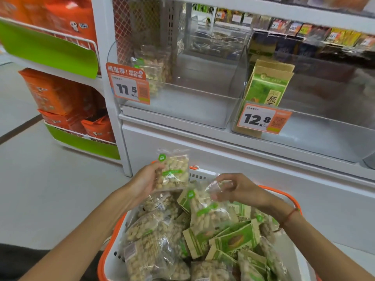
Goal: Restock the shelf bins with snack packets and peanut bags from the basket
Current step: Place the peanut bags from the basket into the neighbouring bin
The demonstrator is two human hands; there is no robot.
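A person's left hand (146,180) grips a clear peanut bag (172,171) upright above the far left corner of the orange-rimmed basket (107,236), which is full of similar bags. The right hand (241,189) pinches the top corner of a second peanut bag (209,209) lying in the pile. To stock well, lift both clear, then stand them in the left clear bin (182,110), beside the bags already there.
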